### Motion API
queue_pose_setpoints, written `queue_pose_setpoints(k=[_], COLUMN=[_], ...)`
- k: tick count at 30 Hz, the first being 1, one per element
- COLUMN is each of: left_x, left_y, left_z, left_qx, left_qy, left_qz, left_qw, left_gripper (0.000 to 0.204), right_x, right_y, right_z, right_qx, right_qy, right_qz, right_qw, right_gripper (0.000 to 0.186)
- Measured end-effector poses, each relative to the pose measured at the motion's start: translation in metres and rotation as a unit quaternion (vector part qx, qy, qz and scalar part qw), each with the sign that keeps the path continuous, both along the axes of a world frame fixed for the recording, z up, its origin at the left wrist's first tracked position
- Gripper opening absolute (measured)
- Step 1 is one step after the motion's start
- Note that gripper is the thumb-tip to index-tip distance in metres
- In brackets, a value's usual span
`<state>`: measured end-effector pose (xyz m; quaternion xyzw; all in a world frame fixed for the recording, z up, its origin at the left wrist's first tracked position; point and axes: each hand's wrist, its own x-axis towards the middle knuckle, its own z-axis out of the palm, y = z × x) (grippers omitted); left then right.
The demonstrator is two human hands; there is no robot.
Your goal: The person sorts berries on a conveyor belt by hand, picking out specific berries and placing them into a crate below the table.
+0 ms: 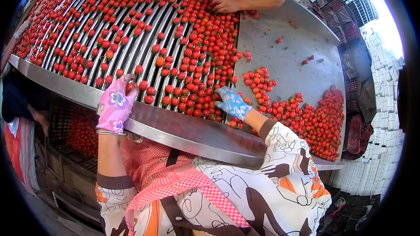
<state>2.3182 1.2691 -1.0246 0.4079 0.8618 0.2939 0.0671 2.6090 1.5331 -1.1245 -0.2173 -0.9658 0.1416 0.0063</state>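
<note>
My left hand (116, 104), in a pink flowered glove, is over the near edge of the roller conveyor (144, 58). Its thumb and fingers are bent around a cherry tomato, partly hidden by the glove. To the right, my right hand (235, 103) wears a blue patterned glove and reaches into the dense band of cherry tomatoes (210, 52) at the rollers' end. Its fingers curl around a tomato there, with the fingertips partly hidden. Loose red tomatoes lie along the metal rollers, some with green stems. One orange-tinged tomato (160, 61) rests between my hands.
A metal tray (302, 47) adjoins the conveyor on the right, with a tomato pile (321, 124) in its near corner. Across it, another person's hand (225, 5) touches tomatoes. A dark crate (72, 137) of tomatoes stands below left. Stacked crates (350, 32) and white stacks (378, 104) line the right.
</note>
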Motion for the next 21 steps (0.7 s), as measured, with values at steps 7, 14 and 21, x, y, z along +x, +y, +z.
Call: queue_pose_setpoints(k=[7, 14, 21], left_x=[0.002, 0.01, 0.015], left_y=[-0.001, 0.006, 0.008], left_z=[-0.014, -0.012, -0.019], left_qx=[0.034, 0.021, 0.013], left_qy=[0.041, 0.044, 0.044], left_qz=[-0.009, -0.01, 0.002], left_qw=[0.999, 0.999, 0.999], left_gripper=[0.03, 0.029, 0.03], right_x=[-0.012, -0.039, -0.023], right_y=[-0.004, -0.013, -0.013], right_z=[0.025, -0.021, -0.013], right_qx=[0.003, 0.01, 0.065], right_qy=[-0.087, 0.156, 0.0], right_qz=[-0.013, 0.107, 0.217], right_qw=[0.996, 0.982, 0.974], right_gripper=[0.044, 0.042, 0.031])
